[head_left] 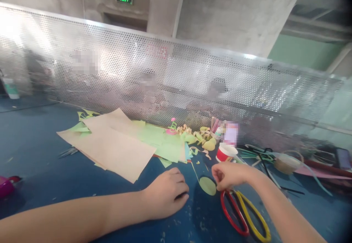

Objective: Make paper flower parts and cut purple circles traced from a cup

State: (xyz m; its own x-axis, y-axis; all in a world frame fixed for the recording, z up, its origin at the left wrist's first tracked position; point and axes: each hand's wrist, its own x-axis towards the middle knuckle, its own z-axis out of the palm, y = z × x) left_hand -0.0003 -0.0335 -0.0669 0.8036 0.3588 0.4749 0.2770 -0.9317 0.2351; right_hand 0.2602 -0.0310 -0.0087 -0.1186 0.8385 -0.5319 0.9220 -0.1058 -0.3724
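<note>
A small pale-green paper oval with a thin strip running up from its left side is at the fingertips of my right hand. The thumb and fingers of this hand are pinched together at the oval's right edge, and a dark shadow lies below it. Just under my right wrist lie scissors with one red and one yellow handle; their blades are hidden. To the left, my left hand rests on the blue table with fingers loosely curled, showing nothing in its grasp.
Beige paper sheets and green sheets cover the table's middle. Curled paper pieces and a red-and-white paper cup stand behind. Loose strips and a phone lie right. A perforated metal screen borders the back.
</note>
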